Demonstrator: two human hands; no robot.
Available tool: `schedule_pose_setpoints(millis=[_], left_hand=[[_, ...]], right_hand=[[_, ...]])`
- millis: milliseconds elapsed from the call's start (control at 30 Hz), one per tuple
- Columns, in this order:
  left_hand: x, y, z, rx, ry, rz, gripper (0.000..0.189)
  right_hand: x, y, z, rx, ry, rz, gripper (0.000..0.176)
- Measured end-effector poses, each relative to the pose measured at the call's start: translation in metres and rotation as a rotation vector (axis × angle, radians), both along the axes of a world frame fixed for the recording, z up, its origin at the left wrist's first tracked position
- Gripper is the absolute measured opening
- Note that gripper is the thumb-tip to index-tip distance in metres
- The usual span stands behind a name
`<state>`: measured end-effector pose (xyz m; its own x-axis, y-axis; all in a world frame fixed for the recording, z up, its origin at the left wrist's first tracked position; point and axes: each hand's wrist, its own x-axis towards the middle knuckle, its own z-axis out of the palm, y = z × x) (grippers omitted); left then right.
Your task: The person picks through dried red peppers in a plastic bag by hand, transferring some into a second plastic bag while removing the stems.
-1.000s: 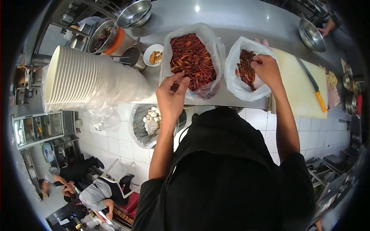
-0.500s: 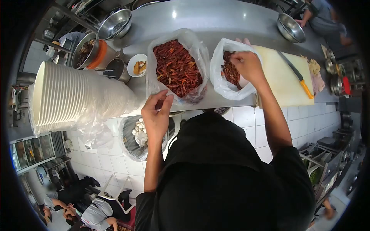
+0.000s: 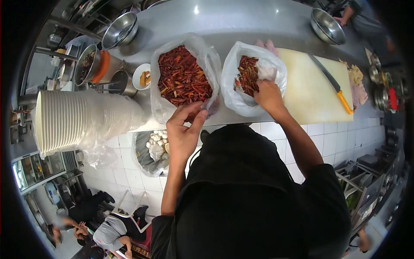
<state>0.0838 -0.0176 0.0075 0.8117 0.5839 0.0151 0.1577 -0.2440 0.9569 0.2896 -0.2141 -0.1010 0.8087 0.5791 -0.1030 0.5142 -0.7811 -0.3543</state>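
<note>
A clear plastic bag full of dried red chilies stands open on the steel counter. My left hand is at its front rim, thumb and fingers curled together on the plastic. To the right is a smaller white plastic bag, also open, with fewer, darker dried chilies inside. My right hand reaches over its front right rim with fingers bent down beside those chilies. Its fingertips are partly hidden, so what they pinch cannot be made out.
Right of the bags lies a cutting board with a yellow-handled knife. Stacked tubs, a white bowl and a steel bowl stand left. Another steel bowl is near a co-worker's hand.
My right hand has moved from the far right side of the white bag toward its front. My left hand has slid right along the chili bag's rim. The view has shifted slightly.
</note>
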Motion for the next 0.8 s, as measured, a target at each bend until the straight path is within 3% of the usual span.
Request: schedule_pose_setpoints(millis=[100, 300, 600, 700, 800], left_hand=[[0.009, -0.010, 0.000, 0.001, 0.053, -0.039, 0.024], [0.047, -0.037, -0.006, 0.123, 0.044, -0.154, 0.027], [0.121, -0.068, -0.049, 0.658, -0.194, -0.291, 0.029], [0.118, -0.077, -0.050, 0.438, -0.193, -0.330, 0.025], [0.108, -0.076, -0.044, 0.370, -0.192, -0.275, 0.019]], right_hand=[[0.000, -0.005, -0.003, 0.096, -0.108, 0.058, 0.015], [0.016, -0.018, 0.010, 0.192, 0.016, 0.121, 0.018], [0.030, -0.030, 0.043, 0.384, 0.317, 0.217, 0.023], [0.023, -0.032, 0.067, 0.491, 0.585, 0.181, 0.021], [0.019, -0.033, 0.077, 0.566, 0.634, 0.164, 0.018]])
